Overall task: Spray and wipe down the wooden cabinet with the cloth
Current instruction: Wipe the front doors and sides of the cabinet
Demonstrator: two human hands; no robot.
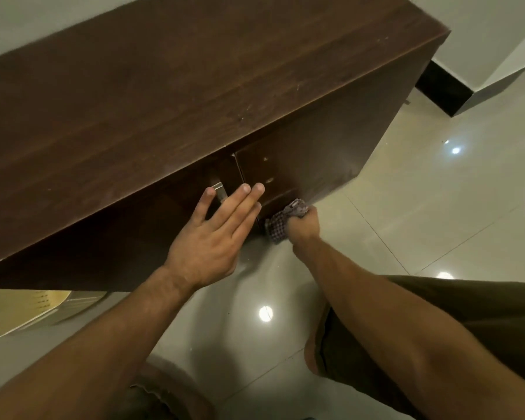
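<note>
Cabinet (164, 95) cut off at left; cloth (281, 224) partly hidden (bunched inside right hand (305, 225)).

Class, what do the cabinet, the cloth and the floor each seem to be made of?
Cabinet: dark brown wood or wood-look laminate, matte; visible grain streaks.
Cloth: woven fabric, checked pattern, crumpled softly in the right hand.
Floor: glossy pale tile; grout lines and mirrored lamp spots.

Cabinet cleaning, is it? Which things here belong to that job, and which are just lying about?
Part of the job:
- cabinet, dark wood
- cloth, checked, bunched in the right hand low against the cabinet front
- left hand, open, by the metal handle

Just lying about:
- pale yellow object on the floor under the cabinet's left end

No spray bottle in view.
</note>
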